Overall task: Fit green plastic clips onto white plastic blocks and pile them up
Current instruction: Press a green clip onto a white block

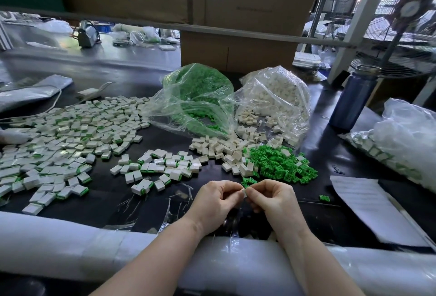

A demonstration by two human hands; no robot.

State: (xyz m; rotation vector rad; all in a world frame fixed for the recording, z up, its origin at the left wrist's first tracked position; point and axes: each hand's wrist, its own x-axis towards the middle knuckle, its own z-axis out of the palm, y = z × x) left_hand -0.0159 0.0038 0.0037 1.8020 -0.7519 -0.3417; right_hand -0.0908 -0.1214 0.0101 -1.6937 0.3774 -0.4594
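White block [244, 192]: mostly hidden betw. fingertips of left hand [215, 201] and right hand [271, 199]. Assembled pile [59, 140]: cut off at left edge.

The bench [146, 203] has a matt black top, the clips [280, 163] are bright green plastic, the blocks [217, 147] smooth white plastic, the bags [188, 97] thin, glossy, clear film, and the box [236, 47] is brown cardboard.

Both bare forearms reaching in from the bottom edge, angled toward each other. Left hand [215, 197] and right hand [271, 197] meeting knuckles-up, fingers curled in, fingertips pinched together around something tiny and white that's mostly hidden. Wrists sitting low, a bit bent.
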